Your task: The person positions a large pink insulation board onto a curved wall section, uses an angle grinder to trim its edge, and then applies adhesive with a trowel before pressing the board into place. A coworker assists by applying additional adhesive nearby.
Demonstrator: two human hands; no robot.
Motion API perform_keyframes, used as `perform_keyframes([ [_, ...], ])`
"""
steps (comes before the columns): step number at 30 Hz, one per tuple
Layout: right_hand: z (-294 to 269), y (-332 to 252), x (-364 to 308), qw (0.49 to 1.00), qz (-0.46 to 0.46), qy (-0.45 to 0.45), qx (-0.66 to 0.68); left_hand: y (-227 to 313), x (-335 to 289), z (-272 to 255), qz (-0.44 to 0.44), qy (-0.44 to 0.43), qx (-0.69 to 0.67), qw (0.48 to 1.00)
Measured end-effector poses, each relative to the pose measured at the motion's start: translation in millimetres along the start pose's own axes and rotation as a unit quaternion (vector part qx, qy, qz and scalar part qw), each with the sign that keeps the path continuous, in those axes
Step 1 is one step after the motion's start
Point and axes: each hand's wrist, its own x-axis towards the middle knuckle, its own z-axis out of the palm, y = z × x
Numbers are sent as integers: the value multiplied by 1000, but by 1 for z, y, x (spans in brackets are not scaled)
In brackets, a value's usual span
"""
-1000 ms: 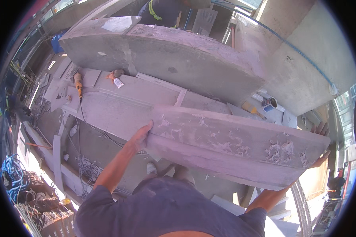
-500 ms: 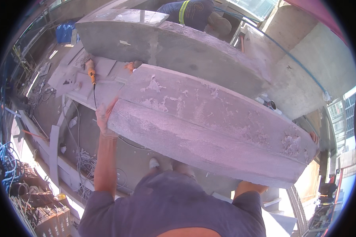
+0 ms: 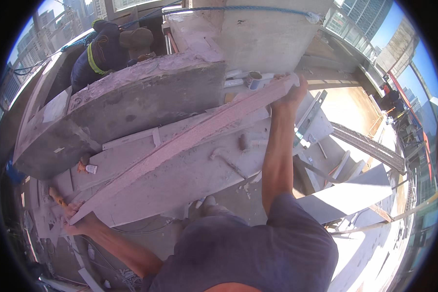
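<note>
A long grey stone slab stands on edge between my hands, its narrow rough side turned up toward me. It slants from lower left to upper right. My left hand is closed around its near left end, and my right hand grips the far right end. A wide work surface of slabs or boards lies beneath it. On this surface rest a hammer and a second hammer-like tool. Close to my left hand lies an orange power tool. The slab's far face is mostly hidden.
Behind the slab runs a low curved concrete wall, with a co-worker bent over beyond it. An open can stands near my right hand. A level-like metal bar and a loose pale panel lie at right.
The slab has swung from broad face up onto its edge. My right hand has risen up and away, my left has dropped down and leftward. The view has turned to the right.
</note>
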Motion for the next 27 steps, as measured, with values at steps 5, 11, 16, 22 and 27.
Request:
perform_keyframes([
  [5, -49, 37, 14, 989, 71, -54, -118, -14, 11, 55, -4, 288, 127, 949],
  [11, -53, 69, 7, 960, 63, 19, -273, -7, 58, 137, -68, 260, 136, 954],
  [16, -49, 88, -4, 953, 44, 13, -300, -9, 137, 122, -50, 41, 333, 941],
  [22, -23, 108, 2, 938, 23, 90, -334, -32, 277, 153, -130, -134, 505, 843],
  [27, 8, 138, 42, 957, 36, 78, -277, -67, 388, 187, -215, -209, 538, 787],
])
